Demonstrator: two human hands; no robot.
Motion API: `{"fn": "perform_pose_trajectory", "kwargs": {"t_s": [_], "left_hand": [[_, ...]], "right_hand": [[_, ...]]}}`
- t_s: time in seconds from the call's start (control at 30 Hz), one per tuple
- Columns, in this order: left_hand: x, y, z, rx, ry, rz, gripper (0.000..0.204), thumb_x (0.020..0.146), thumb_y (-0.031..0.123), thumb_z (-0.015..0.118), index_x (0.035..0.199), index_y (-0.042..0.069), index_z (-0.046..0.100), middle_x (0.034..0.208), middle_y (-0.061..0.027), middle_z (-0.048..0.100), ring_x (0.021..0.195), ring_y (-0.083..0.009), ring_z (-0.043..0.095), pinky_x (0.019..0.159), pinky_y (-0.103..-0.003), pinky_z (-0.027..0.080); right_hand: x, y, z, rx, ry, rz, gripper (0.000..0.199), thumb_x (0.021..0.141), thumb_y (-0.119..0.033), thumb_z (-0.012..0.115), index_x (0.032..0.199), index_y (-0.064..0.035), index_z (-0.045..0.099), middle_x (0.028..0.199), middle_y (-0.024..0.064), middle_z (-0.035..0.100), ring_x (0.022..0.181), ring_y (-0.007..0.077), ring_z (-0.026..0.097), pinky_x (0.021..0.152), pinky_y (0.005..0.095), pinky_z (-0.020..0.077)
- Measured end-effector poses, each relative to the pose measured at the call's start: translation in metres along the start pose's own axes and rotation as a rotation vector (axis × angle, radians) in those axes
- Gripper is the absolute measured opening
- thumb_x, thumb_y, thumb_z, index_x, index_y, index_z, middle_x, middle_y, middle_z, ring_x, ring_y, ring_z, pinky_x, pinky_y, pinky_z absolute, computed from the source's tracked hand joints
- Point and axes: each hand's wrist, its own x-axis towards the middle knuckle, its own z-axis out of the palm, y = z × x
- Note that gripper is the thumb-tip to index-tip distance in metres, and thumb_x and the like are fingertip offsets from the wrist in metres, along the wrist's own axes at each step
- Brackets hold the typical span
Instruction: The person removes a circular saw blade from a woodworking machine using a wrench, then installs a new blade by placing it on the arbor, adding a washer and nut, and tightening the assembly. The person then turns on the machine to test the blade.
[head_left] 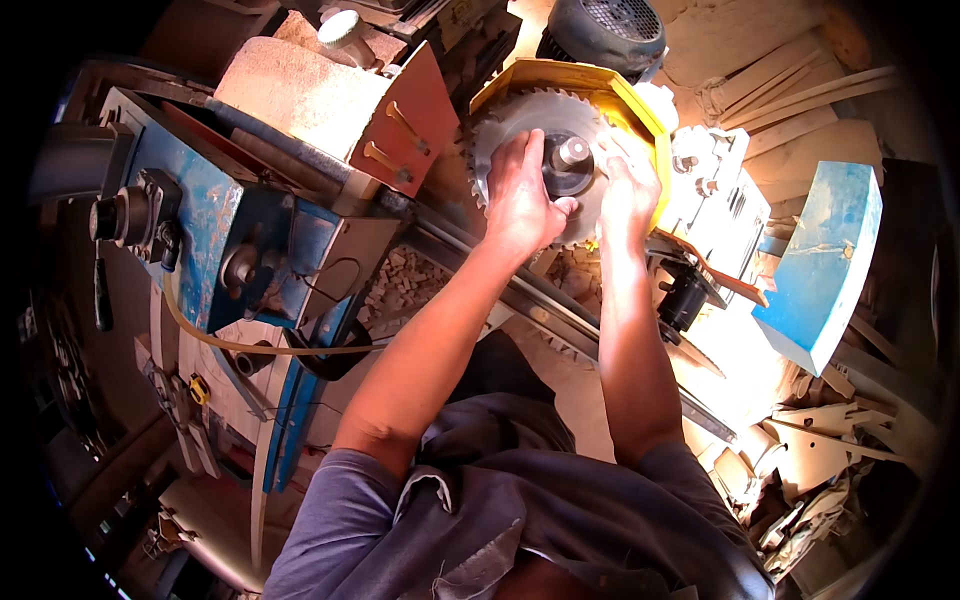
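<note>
A toothed circular saw blade point(548, 110) sits around a dark round hub with a bright metal shaft end point(572, 152), inside a yellow guard point(652, 112). My left hand point(522, 198) presses on the blade's face left of the hub, fingers together and pointing away, thumb toward the hub. On the hub's other side my right hand point(628, 195) grips the blade, close to the guard's inner wall. Strong light washes out its fingertips. Both hands are closed against the blade; their undersides are hidden.
A blue machine housing point(205, 230) with a crank handle stands left, below a red-brown plate point(408, 115) carrying two bolts. A dark motor point(608, 35) sits behind the guard. A blue curved cover point(822, 265) and wood offcuts point(815, 455) lie right. Metal rails point(555, 310) cross beneath my arms.
</note>
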Motion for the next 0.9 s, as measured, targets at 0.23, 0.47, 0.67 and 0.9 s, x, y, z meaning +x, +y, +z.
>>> {"fn": "perform_pose_trajectory", "kwargs": {"t_s": [0.23,0.47,0.67,0.9], "left_hand": [[0.013,-0.014,0.017,0.126,0.044,0.147,0.088,0.073,0.02,0.081,0.146,0.001,0.036,0.143,-0.0176,0.044,0.132,-0.0396,0.039,0.111,-0.049,0.033],[0.022,-0.023,0.023,0.034,0.08,0.237,0.099,0.069,0.027,0.086,0.147,-0.006,0.035,0.13,-0.0231,0.053,0.121,-0.0403,0.046,0.108,-0.046,0.038],[0.02,-0.016,0.018,0.037,0.068,0.204,0.112,0.056,0.022,0.095,0.146,-0.005,0.035,0.135,-0.0214,0.051,0.121,-0.0407,0.045,0.109,-0.048,0.037],[0.023,-0.02,0.013,0.039,0.021,0.23,0.11,0.055,0.022,0.095,0.146,-0.003,0.038,0.139,-0.0212,0.051,0.126,-0.0396,0.044,0.112,-0.046,0.037]], "right_hand": [[-0.003,0.004,0.043,0.229,-0.059,-0.049,0.025,0.091,-0.003,0.058,0.112,0.0092,0.068,0.087,0.013,0.071,0.076,0.0138,0.063,0.072,0.024,0.0467],[0.032,0.0,0.043,0.094,-0.29,0.096,0.013,0.085,-0.004,0.065,0.092,0.0047,0.073,0.07,0.0043,0.067,0.057,0.0095,0.058,0.053,0.0246,0.0462],[0.024,0.004,0.015,0.171,0.06,-0.004,0.021,0.093,-0.002,0.059,0.108,0.0077,0.069,0.086,0.0129,0.072,0.079,0.0176,0.069,0.079,0.0287,0.0539],[-0.012,0.017,-0.002,0.129,0.176,0.063,0.035,0.091,0.007,0.052,0.123,0.0064,0.065,0.12,0.0161,0.069,0.114,0.023,0.064,0.105,0.0338,0.047]]}}
